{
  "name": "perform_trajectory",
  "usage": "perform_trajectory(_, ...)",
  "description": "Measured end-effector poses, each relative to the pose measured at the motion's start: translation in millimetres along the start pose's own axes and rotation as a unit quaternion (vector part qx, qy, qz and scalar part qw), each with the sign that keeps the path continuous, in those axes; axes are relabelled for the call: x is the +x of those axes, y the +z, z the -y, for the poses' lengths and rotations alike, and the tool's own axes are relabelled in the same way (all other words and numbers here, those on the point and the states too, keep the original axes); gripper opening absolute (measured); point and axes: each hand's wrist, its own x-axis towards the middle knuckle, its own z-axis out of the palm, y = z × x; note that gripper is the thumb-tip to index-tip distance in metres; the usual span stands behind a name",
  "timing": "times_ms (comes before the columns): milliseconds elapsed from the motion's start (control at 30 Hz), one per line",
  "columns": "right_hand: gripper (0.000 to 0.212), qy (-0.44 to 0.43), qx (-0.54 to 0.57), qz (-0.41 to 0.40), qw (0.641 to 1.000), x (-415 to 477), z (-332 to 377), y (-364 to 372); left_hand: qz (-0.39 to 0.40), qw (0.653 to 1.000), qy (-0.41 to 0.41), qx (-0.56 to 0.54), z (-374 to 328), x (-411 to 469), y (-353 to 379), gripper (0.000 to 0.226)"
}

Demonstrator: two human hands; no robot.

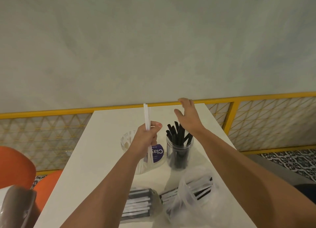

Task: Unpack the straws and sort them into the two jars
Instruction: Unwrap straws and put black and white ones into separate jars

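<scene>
Left hand (147,137) grips 2 white straws (146,115) above jar (126,140).

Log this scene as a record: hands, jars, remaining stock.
left hand: grips white straws, upright, at left jar
right hand: open, holds nothing, above black straws
right jar: clear, holds black straws
left jar: purple label, contents mostly hidden
pack: wrapped straws, near table edge
bag: clear, straws inside, beside pack
</scene>
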Motion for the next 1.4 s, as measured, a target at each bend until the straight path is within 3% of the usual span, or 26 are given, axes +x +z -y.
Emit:
perform_trajectory(33, 0.041, -0.02, 0.002, -0.014, 1.0, 0, 6, 0, 0.001, 1.0, 0.0, 0.0, -1, -1, 1, 0.005)
perform_trajectory(100, 0.04, -0.037, 0.038, -0.011, 0.999, -1, 21, 3, -0.013, 1.0, 0.003, 0.006, -2, -1, 0, 0.028)
perform_trajectory(300, 0.032, -0.039, 0.023, 0.156, 0.987, -11, 63, 22, -0.031, 0.991, 0.077, 0.102, -1, -2, -9, 0.09)
perform_trajectory(367, 0.028, -0.016, 0.014, 0.194, 0.981, -14, 71, 32, -0.037, 0.98, 0.124, 0.154, -4, 0, -12, 0.084)
perform_trajectory(467, 0.026, -0.01, 0.02, 0.204, 0.979, -16, 80, 45, -0.071, 0.974, 0.147, 0.154, -4, 5, -20, 0.054)
perform_trajectory(633, 0.012, -0.054, 0.027, 0.161, 0.985, -12, 93, 55, -0.017, 0.985, 0.108, 0.131, -12, -8, -46, 0.076)
perform_trajectory(767, 0.02, -0.086, 0.086, 0.058, 0.991, -3, 91, 57, -0.092, 0.973, 0.11, 0.182, -4, -8, -81, 0.076)
perform_trajectory(833, 0.022, -0.094, 0.094, 0.044, 0.99, -4, 83, 65, -0.104, 0.96, 0.109, 0.238, 8, -11, -92, 0.068)
perform_trajectory(1000, 0.021, -0.049, 0.069, 0.11, 0.99, -12, 59, 95, -0.083, 0.919, 0.055, 0.38, 40, -5, -96, 0.056)
perform_trajectory(1133, 0.023, -0.007, 0.019, 0.204, 0.979, -13, 46, 104, -0.075, 0.918, 0.039, 0.387, 50, -3, -90, 0.053)
perform_trajectory(1267, 0.037, -0.011, 0.012, 0.194, 0.981, -9, 39, 96, -0.149, 0.923, 0.08, 0.345, 45, -7, -86, 0.045)
perform_trajectory(1400, 0.031, -0.009, 0.022, 0.196, 0.98, -9, 40, 67, -0.244, 0.901, 0.174, 0.314, 35, -17, -71, 0.036)
